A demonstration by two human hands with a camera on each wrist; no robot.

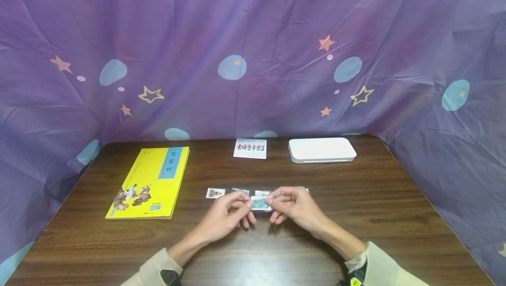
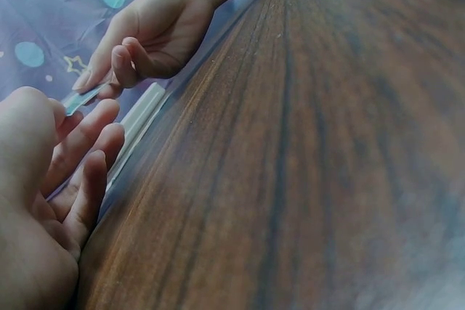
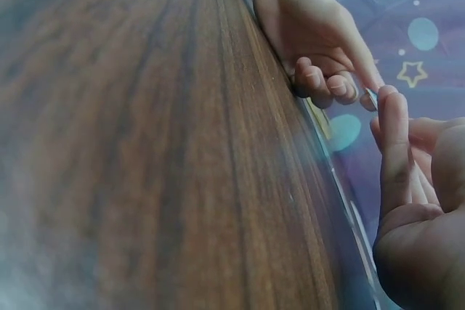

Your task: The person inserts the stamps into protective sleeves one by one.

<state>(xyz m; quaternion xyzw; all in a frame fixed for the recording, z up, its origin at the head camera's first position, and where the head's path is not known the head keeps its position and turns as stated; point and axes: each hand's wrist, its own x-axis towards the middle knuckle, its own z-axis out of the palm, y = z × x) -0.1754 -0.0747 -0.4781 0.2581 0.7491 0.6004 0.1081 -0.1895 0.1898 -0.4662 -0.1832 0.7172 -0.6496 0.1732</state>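
Observation:
A small picture card [image 1: 260,203] with a blue-green print and white border is held up between both hands. My left hand [image 1: 227,213] pinches its left edge between thumb and index finger, and my right hand [image 1: 297,209] pinches the right edge the same way. In the left wrist view the card [image 2: 78,98] is seen nearly edge-on, above the table. Behind the hands, similar small cards lie in a row: one with a brown figure [image 1: 215,193], a bluish one [image 1: 240,190] and a pale one [image 1: 262,193]. The right hand hides the row's right part.
A yellow book [image 1: 152,185] lies flat on the left of the wooden table [image 1: 253,259]. Toward the back are a white note [image 1: 250,149] with red writing and a white flat box [image 1: 322,150]. A purple curtain [image 1: 276,22] hangs behind the table and at both sides.

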